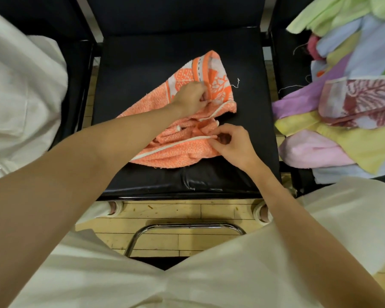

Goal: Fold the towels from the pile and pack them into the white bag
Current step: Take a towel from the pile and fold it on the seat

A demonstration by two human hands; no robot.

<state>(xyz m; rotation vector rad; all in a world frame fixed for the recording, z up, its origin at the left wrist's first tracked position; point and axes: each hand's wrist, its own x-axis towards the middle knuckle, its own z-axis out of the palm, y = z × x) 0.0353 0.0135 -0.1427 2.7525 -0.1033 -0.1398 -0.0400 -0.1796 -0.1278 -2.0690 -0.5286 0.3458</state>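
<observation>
While pinched, orange towel [178, 150] unlabelled.

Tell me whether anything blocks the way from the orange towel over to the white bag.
Nothing visible does. The orange towel lies crumpled on the black seat, pinched by the left hand and right hand. The white bag sits on the neighbouring seat, with only a chair-frame gap between.

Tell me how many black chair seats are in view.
3: the middle seat under the orange towel, one at left holding the white bag, one at right under the towel pile, mostly covered.
</observation>
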